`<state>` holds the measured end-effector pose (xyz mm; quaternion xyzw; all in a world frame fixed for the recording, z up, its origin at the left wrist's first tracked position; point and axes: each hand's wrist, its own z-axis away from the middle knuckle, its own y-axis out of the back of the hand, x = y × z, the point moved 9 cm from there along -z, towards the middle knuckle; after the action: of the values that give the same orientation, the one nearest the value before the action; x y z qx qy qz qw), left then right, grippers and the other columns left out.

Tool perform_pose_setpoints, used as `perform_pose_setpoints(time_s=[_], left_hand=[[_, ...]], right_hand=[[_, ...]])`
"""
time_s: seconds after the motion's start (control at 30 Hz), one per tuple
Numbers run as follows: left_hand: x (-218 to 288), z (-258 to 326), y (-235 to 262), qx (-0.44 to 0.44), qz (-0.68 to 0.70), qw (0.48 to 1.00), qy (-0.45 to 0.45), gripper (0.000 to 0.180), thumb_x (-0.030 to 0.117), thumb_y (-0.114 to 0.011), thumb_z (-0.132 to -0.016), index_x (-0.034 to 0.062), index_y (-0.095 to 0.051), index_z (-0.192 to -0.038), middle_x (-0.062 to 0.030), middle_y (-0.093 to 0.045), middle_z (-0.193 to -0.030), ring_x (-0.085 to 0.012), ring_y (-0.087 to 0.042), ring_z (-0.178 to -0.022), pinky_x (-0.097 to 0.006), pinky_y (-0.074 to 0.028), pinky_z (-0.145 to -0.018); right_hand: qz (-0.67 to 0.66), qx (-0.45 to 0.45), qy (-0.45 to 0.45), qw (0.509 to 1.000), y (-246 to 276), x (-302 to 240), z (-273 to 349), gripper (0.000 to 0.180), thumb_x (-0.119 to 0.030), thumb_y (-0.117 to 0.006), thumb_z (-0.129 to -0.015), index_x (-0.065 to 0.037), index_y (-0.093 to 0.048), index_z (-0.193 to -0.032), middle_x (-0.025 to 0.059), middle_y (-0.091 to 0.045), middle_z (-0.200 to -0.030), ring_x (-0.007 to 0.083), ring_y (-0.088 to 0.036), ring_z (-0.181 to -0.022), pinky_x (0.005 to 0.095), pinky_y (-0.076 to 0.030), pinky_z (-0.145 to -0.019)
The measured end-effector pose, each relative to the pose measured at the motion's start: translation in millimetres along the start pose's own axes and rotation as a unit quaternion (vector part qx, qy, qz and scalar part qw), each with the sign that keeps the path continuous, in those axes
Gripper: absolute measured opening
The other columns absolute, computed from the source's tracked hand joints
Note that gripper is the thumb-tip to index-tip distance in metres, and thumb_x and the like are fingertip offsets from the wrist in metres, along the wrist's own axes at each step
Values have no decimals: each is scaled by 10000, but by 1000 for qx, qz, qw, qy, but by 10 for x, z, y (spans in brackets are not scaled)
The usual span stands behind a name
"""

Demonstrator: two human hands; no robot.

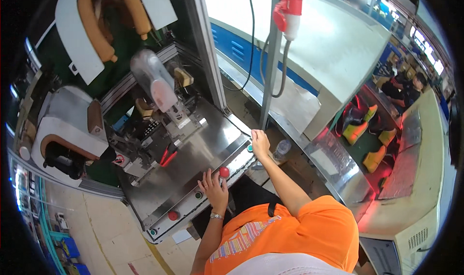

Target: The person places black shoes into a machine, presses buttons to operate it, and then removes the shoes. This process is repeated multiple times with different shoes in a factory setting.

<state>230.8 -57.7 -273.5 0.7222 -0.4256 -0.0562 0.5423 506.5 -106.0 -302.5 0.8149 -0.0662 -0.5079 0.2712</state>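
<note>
My left hand [214, 189], with a wristwatch [216, 216] on its wrist, lies on the front control panel [234, 165] of a machine. Its fingers are spread beside a red push button [224, 172], and nothing shows in them. At the panel's right corner, my right hand [261, 143] rests with fingers curled together, close to a green button [250, 148]. Whatever is under those fingers is hidden. Behind the panel, a pale shoe-shaped form [163, 95] stands tilted on a metal mount [186, 125]. Red-handled pliers [168, 155] lie on the steel bed [205, 135].
Brown curved pads [89, 26] on white plates hang above the machine. Another padded clamp unit [72, 125] stands left. A red-and-white plug connector [289, 13] hangs by a post. Orange-yellow shoes [355, 131] sit under red light at right; beyond, another person [411, 91].
</note>
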Motion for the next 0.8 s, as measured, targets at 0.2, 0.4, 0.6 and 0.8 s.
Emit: perform_pose_setpoints(time_s=[0.2,0.4,0.6,0.8], left_hand=[[31,-11,37,10,-22,1000,0,304,233,-582,-801,114,-549,-1079,-90,-442,-1275,-297,-368,-1215,-528,-178,-1043],[12,-1,51,17,-7,1000,1,294,228,-586,-799,120,-552,-1070,-93,-443,-1274,-296,-371,-1214,-527,-180,-1043],[-13,15,50,14,2,1000,1,293,213,-595,-787,131,-557,-1065,-93,-440,-1272,-297,-368,-1216,-527,-175,-1045],[-14,21,59,15,14,1000,1,297,203,-594,-780,132,-560,-1066,-97,-452,-1254,-296,-371,-1214,-525,-165,-1050]], right_hand=[[-10,10,23,1000,48,-54,27,191,-217,-510,-865,-56,-613,-858,101,-592,-874,278,-558,-856,368,-434,-744],[-17,31,25,999,62,-41,31,181,-195,-523,-856,-40,-596,-796,85,-580,-846,277,-552,-828,369,-426,-717],[-6,26,25,999,59,-58,48,174,-182,-522,-847,-31,-586,-789,93,-571,-840,280,-547,-819,365,-423,-714],[6,20,26,999,62,-77,53,174,-187,-517,-848,-37,-585,-793,93,-564,-847,279,-543,-829,368,-423,-719]])
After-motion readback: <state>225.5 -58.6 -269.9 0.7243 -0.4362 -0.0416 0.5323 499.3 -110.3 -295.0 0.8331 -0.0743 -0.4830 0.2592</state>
